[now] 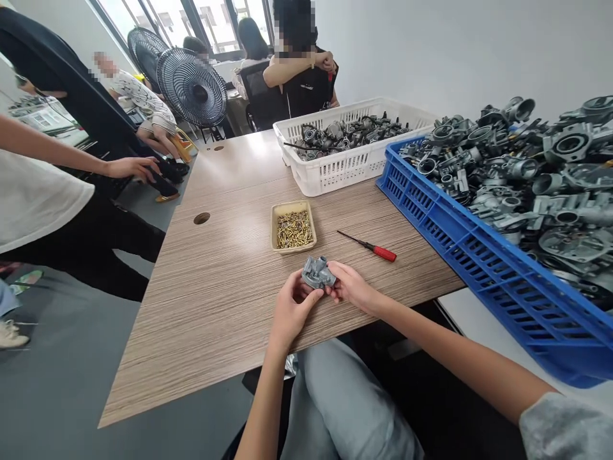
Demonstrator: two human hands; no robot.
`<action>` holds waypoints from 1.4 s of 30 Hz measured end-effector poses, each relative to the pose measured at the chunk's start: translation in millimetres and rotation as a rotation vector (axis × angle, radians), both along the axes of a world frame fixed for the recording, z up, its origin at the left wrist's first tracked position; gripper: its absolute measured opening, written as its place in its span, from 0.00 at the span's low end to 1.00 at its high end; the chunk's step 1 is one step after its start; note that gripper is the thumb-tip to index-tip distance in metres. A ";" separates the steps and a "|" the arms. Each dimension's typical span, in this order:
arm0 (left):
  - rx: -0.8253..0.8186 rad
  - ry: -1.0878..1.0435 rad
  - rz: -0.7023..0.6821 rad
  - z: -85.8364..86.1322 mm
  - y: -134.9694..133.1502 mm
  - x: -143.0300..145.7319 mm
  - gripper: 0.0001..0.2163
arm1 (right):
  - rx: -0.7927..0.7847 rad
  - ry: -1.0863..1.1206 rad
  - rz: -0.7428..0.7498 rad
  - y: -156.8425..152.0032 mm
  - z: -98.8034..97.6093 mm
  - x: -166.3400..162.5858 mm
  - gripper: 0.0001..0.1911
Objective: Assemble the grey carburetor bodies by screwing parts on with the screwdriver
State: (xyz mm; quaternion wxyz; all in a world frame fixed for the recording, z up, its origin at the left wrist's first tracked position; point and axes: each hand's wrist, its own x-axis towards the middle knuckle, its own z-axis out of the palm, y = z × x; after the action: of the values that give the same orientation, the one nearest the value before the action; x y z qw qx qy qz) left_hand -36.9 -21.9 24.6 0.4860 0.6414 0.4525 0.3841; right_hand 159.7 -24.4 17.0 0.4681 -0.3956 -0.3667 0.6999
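Note:
A grey metal carburetor body [318, 273] is held between my two hands, just above the front part of the wooden table. My left hand [293, 306] grips it from the left, thumb along its lower edge. On the other side my right hand [352, 286] holds its right end, with some fingers hidden beneath. Just beyond lies a small cream tray [274, 227] filled with brass-coloured jets or screws [294, 230]. A screwdriver [378, 250] with a red handle and dark shaft rests on the table to the right, its tip pointing away to the left.
A blue crate [431, 223] heaped with carburetor bodies [507, 172] stands at the right. Behind it is a white basket [330, 176] of similar parts. The wooden table [205, 306] has a round cable hole. At left a person [43, 198] stands near the table; fans and other people are farther back.

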 end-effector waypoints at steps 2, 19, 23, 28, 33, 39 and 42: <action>0.002 0.021 0.013 -0.4 -2.0 2.0 0.25 | 0.017 0.028 0.022 -1.2 -1.7 2.0 0.27; 0.293 0.405 0.142 7.6 29.3 18.0 0.20 | 0.224 -0.520 0.070 13.7 9.2 43.7 0.20; 0.419 0.672 0.010 25.9 40.1 11.2 0.23 | 0.416 -0.677 -0.295 24.6 1.6 71.0 0.12; 0.450 0.969 -0.273 51.7 51.2 28.4 0.23 | 0.407 -0.630 -0.352 31.2 -5.8 75.5 0.11; 0.409 0.970 -0.525 82.1 66.1 36.8 0.28 | 0.426 -0.678 -0.345 32.4 -5.4 73.5 0.12; 0.424 0.969 -0.218 107.0 143.1 13.4 0.10 | 0.437 -0.705 -0.350 34.0 -7.4 74.6 0.11; 0.379 1.214 -0.106 92.8 177.3 8.1 0.08 | 0.443 -0.717 -0.351 35.0 -8.5 74.8 0.12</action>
State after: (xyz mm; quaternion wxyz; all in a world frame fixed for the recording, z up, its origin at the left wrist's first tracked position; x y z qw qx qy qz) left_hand -28.8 155.4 117.4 0.0393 0.8413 0.5392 0.0013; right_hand 234.5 10.6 8.5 0.4964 -0.5593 -0.5740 0.3336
